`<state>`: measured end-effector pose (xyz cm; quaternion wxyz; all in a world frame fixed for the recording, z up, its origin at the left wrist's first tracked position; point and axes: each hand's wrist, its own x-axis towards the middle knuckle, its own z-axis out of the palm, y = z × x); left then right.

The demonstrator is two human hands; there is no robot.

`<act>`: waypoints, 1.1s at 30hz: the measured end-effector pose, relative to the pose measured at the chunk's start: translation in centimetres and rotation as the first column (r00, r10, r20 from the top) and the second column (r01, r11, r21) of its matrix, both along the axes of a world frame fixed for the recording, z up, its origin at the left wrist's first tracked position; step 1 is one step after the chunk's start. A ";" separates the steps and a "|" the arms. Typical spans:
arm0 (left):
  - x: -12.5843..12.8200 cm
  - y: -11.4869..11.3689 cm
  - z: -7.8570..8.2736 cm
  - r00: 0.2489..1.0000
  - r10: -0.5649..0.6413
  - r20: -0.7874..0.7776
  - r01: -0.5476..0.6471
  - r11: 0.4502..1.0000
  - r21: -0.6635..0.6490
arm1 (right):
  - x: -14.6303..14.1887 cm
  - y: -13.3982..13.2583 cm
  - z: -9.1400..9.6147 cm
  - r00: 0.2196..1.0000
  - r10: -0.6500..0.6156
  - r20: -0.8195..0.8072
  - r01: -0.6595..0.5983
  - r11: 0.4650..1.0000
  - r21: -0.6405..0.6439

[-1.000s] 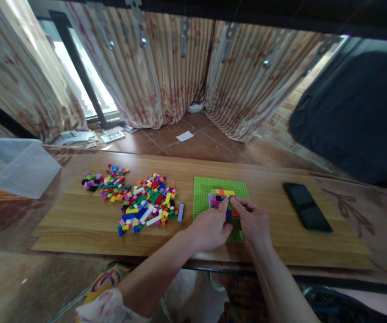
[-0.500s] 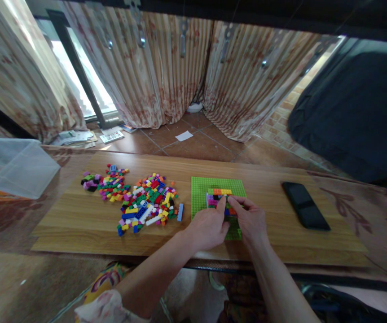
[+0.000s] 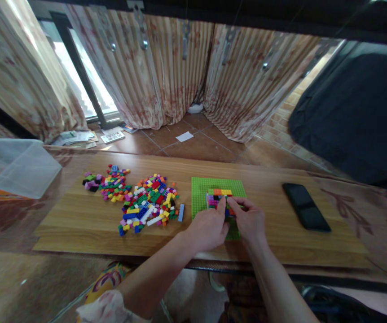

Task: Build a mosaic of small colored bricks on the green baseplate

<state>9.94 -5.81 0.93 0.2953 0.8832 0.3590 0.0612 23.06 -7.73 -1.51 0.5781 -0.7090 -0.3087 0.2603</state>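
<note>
On a green studded baseplate (image 3: pixel 198 190) stands a low build of colourful toy bricks (image 3: pixel 217 193), with orange and yellow bricks along its far edge. My left hand (image 3: pixel 208 229) reaches over the build's near side, its index finger on the top and the other fingers curled in. From the right, my right hand (image 3: pixel 251 220) brings thumb and index finger together at the build's top, close to the left fingertip. Whatever lies between the fingertips is too small to make out. Both hands hide the near part of the build.
A large heap of loose bricks (image 3: pixel 153 197) and a smaller heap (image 3: pixel 114 184) lie on the wooden board (image 3: pixel 79 224). One long light-blue brick (image 3: pixel 181 212) lies beside the baseplate. A black phone (image 3: pixel 305 206) is at right, a translucent plastic bin (image 3: pixel 15 166) at far left.
My hands stay at the same spot on the build; the right fingers have shifted very slightly. The view has moved a little. The brick heaps look the same.
</note>
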 end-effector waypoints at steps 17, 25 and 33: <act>-0.2 1.3 0.1 0.897 0.182 0.403 0.004 0.908 -0.420 | 0.1 -0.4 0.1 0.952 0.071 0.297 -0.061 0.997 -0.042; 0.0 1.0 0.0 0.897 0.187 0.400 0.009 0.898 -0.439 | 0.1 -0.2 0.3 0.984 0.063 0.164 -0.055 0.997 -0.051; -0.1 1.0 0.4 0.899 0.164 0.406 0.023 0.909 -0.417 | 0.0 0.5 0.2 0.984 -0.001 0.179 0.006 1.000 -0.028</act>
